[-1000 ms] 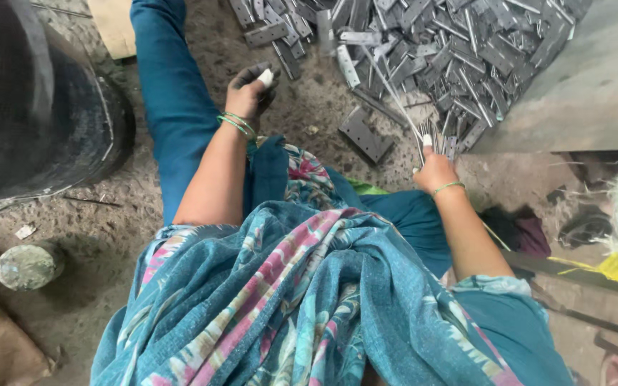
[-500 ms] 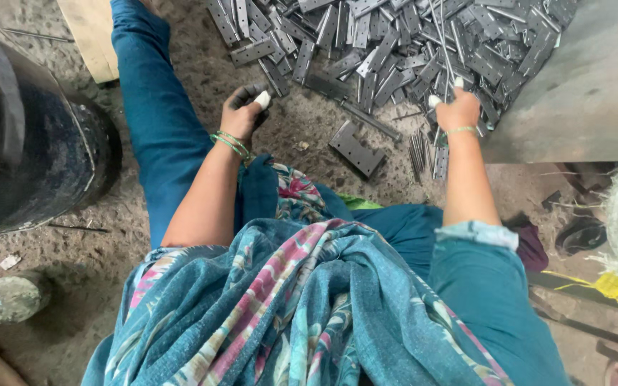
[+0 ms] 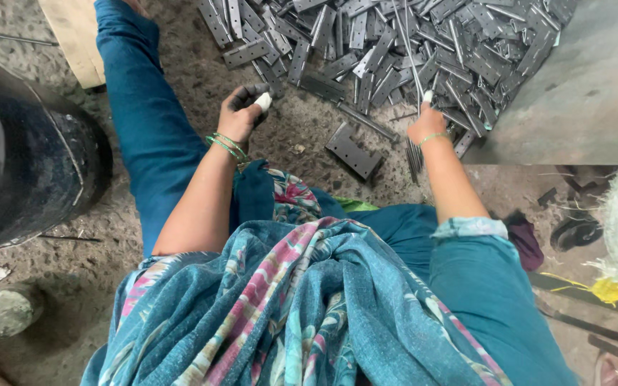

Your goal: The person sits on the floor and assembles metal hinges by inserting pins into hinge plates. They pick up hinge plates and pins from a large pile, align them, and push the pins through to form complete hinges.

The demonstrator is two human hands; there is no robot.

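I see the left hand [image 3: 243, 113] curled, empty as far as I can tell; the right hand [image 3: 425, 123] grips thin metal rods [image 3: 410, 61] at the far pile of hinge plates [image 3: 366, 50]. One hinge [image 3: 352, 150] lies apart on the floor; most remain unsorted

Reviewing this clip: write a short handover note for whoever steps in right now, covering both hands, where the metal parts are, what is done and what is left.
Left hand: curled loosely above the dirt floor, one fingertip wrapped in white; whether it holds anything cannot be told.
Right hand: at the near edge of the pile of hinge plates, gripping thin metal rods that stick up over the pile; a fingertip is wrapped too.
Parts: one hinge lies apart on the floor between the hands. A dark drum stands to the left.
Done: cannot be judged beyond that single hinge set apart.
Left: the big pile remains loose.
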